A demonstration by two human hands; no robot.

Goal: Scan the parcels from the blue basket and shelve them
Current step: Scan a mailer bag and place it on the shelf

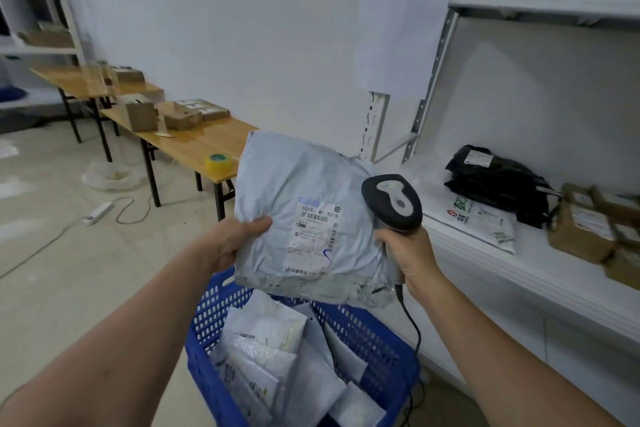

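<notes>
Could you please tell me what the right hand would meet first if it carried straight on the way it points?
Probably the grey parcel held by the left hand, right beside the right hand and its scanner; depth is unclear.

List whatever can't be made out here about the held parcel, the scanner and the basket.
Label on the grey parcel: head view, fine print too small and blurred to read.
Left hand: fingers hidden behind the parcel; only the thumb shows.
Right hand: the scanner it holds faces away, scanning window hidden.
Blue basket: near end cut off by the bottom edge; lower parcels buried under others.
</notes>
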